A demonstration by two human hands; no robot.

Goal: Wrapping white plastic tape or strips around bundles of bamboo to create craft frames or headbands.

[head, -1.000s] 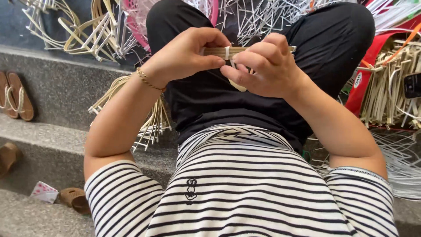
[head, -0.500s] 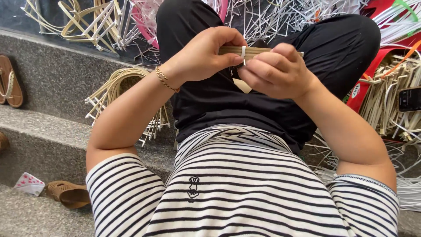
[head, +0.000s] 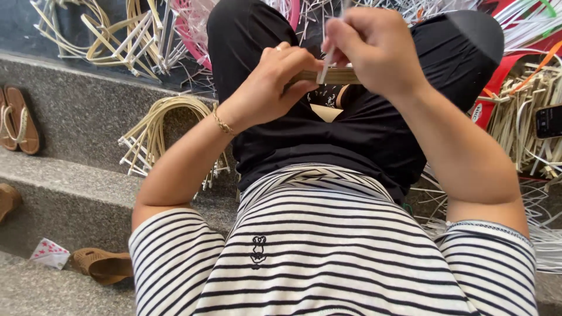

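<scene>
Biggest thing in view is the striped shirt [head: 328, 257] filling the bottom, with the black-trousered lap [head: 351, 117] above it, so I'll place everything off that lap. To its left are grey stone steps [head: 64, 193], with a tan looped bundle of strips [head: 158, 134] lying just beside the knee and sandals [head: 17, 120] well out at the edge. To its right, a heap of pale strips [head: 527, 105], and a dark phone [head: 549, 121] resting on it.

Over the middle of the lap is the flat tan strip [head: 331, 76]. Its long axis runs straight left-right, across the body. The left hand [head: 275, 82] is closed around its left end, thumb underneath, fingers curled over the top. The right hand [head: 377, 47] sits above the strip's right part, fingers pinched narrow on a thin white strip [head: 325, 65] that stands nearly upright and crosses the tan one at about a right angle, touching it near the middle.

So both hands are right on it: left holds it steady, right comes in from above. How far the tan strip goes on under the right hand, I can't tell.
</scene>
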